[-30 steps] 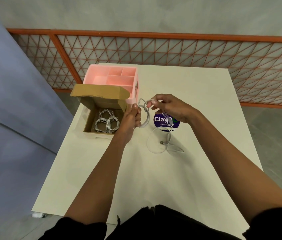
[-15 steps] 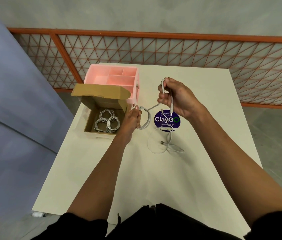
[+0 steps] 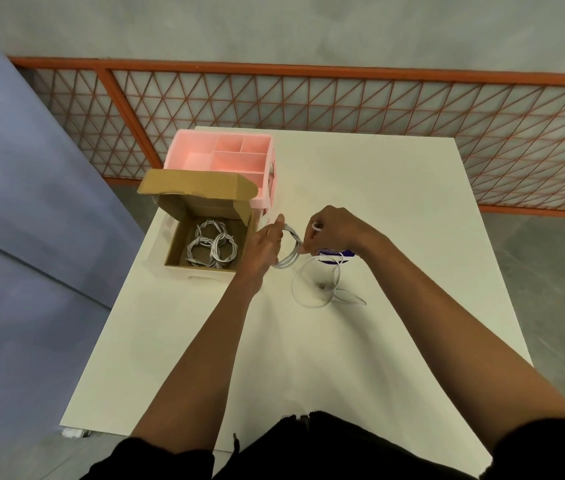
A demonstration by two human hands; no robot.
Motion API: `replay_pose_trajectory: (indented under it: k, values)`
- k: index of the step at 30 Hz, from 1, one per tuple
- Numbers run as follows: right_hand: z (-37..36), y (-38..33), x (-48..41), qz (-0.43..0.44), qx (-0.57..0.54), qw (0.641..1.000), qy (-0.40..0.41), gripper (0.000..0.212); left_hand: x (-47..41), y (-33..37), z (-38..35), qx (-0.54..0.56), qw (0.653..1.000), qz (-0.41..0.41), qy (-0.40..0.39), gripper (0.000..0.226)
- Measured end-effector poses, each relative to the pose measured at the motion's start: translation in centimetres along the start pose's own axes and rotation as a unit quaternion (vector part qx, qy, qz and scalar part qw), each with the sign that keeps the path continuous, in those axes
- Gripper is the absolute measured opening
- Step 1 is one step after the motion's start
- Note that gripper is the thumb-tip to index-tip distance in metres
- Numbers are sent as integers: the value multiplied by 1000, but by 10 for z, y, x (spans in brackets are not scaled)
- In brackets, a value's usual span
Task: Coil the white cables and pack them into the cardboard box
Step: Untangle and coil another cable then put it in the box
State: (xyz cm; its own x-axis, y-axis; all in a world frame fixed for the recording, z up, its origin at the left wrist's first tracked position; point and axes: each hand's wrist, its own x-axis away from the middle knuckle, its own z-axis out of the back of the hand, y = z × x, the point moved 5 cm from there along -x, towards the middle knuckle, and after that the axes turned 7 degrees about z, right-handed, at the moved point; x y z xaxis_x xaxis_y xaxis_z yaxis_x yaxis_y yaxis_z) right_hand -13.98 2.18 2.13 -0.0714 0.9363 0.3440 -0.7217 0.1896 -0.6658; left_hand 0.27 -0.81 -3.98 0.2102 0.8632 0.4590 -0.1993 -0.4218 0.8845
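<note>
Single head cam, wide-angle, looks fwd & down on table (image 3: 395,209) from above, close range.

Cardboard box (image 3: 198,183), table's 10 o'clock: matt brown paperboard, raw edges.
Organiser (image 3: 268,188) at its 12: smooth pink plastic, faint sheen.
White cables (image 3: 217,245): smooth plastic sheathing.
Table (image 3: 360,202): matt white, smooth.
Railing (image 3: 309,69): orange-painted, looks metal.

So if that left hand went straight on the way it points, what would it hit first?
Probably the pink organizer just beyond the left hand, though its height is unclear.
</note>
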Motion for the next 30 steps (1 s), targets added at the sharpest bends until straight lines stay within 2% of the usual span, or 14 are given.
replay_pose_trajectory:
  k: [3, 10, 14, 17, 19, 22, 24, 30]
  values:
    - [-8, -2, -4, 16, -21, 1000, 16, 12, 2, 1, 1, 0, 1000, -18, 19, 37]
    - [-9, -19, -3, 101, -8, 995, 1, 10, 4, -7, 2, -58, 997, -32, 32, 40]
    - [3, -13, 1, 108, -27, 994, 1, 12, 5, -7, 5, -58, 997, -43, 17, 37]
    - [13, -1, 2, 85, -116, 989, 31, 11, 5, -2, 2, -8, 999, -24, -29, 37]
    - [17, 7, 5, 72, -167, 982, 50, 11, 6, 0, -2, 28, 996, -4, -90, 37]
    - [19, 14, 9, 60, -204, 976, 47, 12, 8, 1, -6, 31, 981, 21, -191, 38]
    - [17, 20, 10, 55, -225, 972, 36, 12, 9, 3, -6, 22, 972, 28, -232, 38]
    - [18, 23, 10, 62, -235, 970, 14, 16, 15, 7, -8, 37, 968, 58, -243, 37]
